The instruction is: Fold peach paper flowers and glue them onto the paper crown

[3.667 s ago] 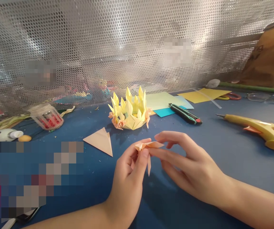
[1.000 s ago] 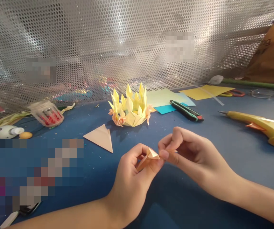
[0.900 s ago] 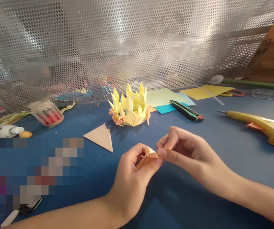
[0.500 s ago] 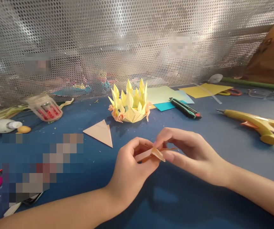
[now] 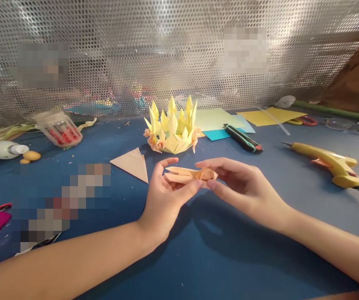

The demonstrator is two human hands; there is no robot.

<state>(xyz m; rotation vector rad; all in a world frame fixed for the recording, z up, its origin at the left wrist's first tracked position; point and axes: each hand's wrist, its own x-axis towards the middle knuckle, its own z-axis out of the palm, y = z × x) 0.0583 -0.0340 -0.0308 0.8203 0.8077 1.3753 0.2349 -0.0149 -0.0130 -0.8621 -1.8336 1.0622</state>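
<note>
A peach strip of folded paper (image 5: 182, 176), curled into a loop at its right end, is held above the blue table between both hands. My left hand (image 5: 169, 196) pinches it from the left and below, thumb pressed near the loop. With thumb and fingers, my right hand (image 5: 244, 187) grips the curled end. Just beyond the left hand lies a folded peach paper triangle (image 5: 132, 163). Behind the hands stands a yellow folded-paper crown (image 5: 174, 131) with pointed tips and small peach paper flowers around its base.
A yellow glue gun (image 5: 326, 160) lies at the right, its cord trailing off. Near the crown are a green cutter knife (image 5: 243, 138) and coloured paper sheets (image 5: 271, 116). At the left are a clear jar (image 5: 59, 130) with red bits and a white-capped bottle (image 5: 4, 149). Perforated metal (image 5: 166, 54) backs the table.
Both hands have turned the peach paper, so its curled loop and two long ends now show. The right fingers have moved in around the loop. The view has shifted slightly.
</note>
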